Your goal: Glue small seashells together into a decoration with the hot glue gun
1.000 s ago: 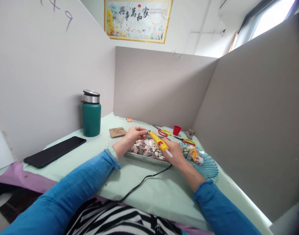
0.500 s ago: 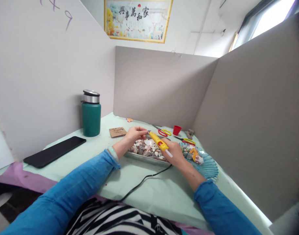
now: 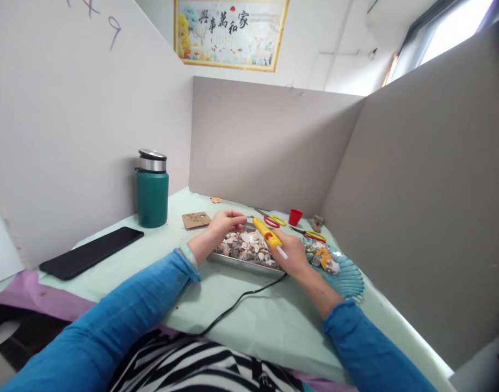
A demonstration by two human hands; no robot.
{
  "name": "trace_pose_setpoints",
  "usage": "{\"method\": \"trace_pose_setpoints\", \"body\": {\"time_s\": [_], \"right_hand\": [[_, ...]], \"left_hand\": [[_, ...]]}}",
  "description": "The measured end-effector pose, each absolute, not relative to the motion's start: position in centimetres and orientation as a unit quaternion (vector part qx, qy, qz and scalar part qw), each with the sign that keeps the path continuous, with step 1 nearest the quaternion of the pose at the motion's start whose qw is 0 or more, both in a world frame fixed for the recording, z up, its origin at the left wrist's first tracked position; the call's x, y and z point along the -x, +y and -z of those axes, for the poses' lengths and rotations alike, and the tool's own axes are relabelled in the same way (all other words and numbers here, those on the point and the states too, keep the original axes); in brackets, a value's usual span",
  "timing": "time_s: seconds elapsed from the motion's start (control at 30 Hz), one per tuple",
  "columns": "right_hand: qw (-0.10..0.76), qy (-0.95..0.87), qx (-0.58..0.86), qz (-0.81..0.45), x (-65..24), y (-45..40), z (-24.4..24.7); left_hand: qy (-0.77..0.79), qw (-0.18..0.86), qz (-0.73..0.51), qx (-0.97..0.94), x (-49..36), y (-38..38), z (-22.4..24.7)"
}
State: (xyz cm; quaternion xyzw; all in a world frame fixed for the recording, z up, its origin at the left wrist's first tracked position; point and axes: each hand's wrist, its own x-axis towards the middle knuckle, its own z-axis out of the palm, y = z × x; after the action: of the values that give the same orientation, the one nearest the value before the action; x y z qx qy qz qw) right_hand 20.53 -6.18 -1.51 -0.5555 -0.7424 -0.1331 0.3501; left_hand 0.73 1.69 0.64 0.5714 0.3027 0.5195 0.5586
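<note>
My right hand point(image 3: 289, 251) is wrapped round a yellow glue gun point(image 3: 267, 233) with a whitish stick at its rear; its nozzle points up and left, towards my left fingertips. The fingers of my left hand point(image 3: 228, 222) are pinched together above the tray's back left part, and what they hold is too small to make out. Below both hands lies a metal tray point(image 3: 244, 265) filled with small shells point(image 3: 249, 247). A blue ribbed glass plate point(image 3: 351, 277) with shells and an orange piece on it sits beside my right wrist.
Two pairs of scissors, one red and yellow point(image 3: 275, 221), one nearby point(image 3: 314, 236), lie behind the tray near a red cup point(image 3: 295, 217). At left are a brown card point(image 3: 196, 220), a green bottle point(image 3: 152, 198) and a black phone point(image 3: 92, 252). A black cable point(image 3: 243, 296) crosses the front. Grey panels surround the table.
The glue gun in my right hand has shifted slightly right, its nozzle a little farther from my left fingertips. My left hand has barely moved.
</note>
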Motion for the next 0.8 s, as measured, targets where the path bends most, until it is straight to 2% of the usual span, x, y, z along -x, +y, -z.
{"method": "trace_pose_setpoints", "body": {"time_s": [0.53, 0.8], "right_hand": [[0.326, -0.776, 0.528, 0.108, -20.5, -6.7, 1.0], [0.243, -0.792, 0.558, 0.058, -19.5, -5.1, 0.6]], "left_hand": [[0.322, 0.548, -0.551, -0.541, -0.7, 1.5, -0.9], [0.333, 0.515, -0.583, -0.533, -0.5, 1.8, -1.0]]}}
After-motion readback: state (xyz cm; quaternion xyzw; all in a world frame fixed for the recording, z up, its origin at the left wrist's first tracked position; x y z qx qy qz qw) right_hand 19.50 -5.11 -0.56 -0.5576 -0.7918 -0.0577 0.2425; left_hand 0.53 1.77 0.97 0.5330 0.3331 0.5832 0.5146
